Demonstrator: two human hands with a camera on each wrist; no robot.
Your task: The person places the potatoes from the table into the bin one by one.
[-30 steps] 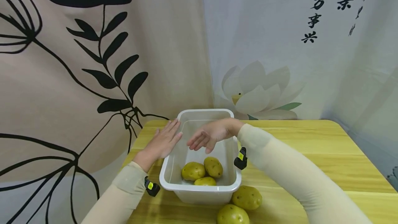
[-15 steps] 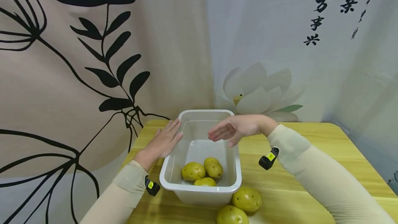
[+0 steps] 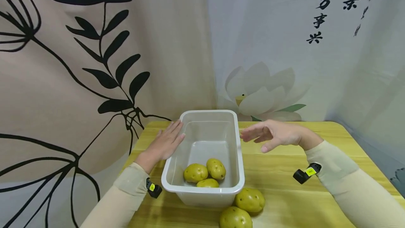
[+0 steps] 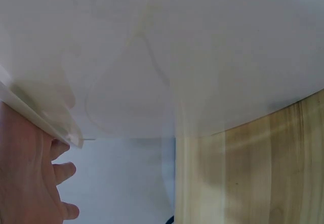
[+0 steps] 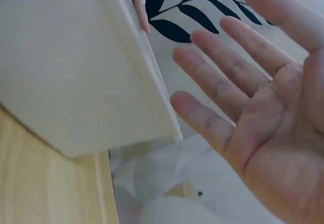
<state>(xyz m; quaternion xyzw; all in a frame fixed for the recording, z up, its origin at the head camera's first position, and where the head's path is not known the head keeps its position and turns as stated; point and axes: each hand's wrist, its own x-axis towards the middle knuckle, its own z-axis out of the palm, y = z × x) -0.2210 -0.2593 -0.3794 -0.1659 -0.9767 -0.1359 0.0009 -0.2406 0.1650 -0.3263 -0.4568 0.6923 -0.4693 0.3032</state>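
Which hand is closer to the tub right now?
Left. The left hand rests against the left edge of the tub; the right hand is beyond its right edge, holding nothing.

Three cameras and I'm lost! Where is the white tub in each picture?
Head: the white tub is near the middle, in the lower half.
Left wrist: seen up close, it fills most of the upper part.
Right wrist: it is at upper left, slanting.
Shared landmark: the wooden table, lower right in the left wrist view, lower left in the right.
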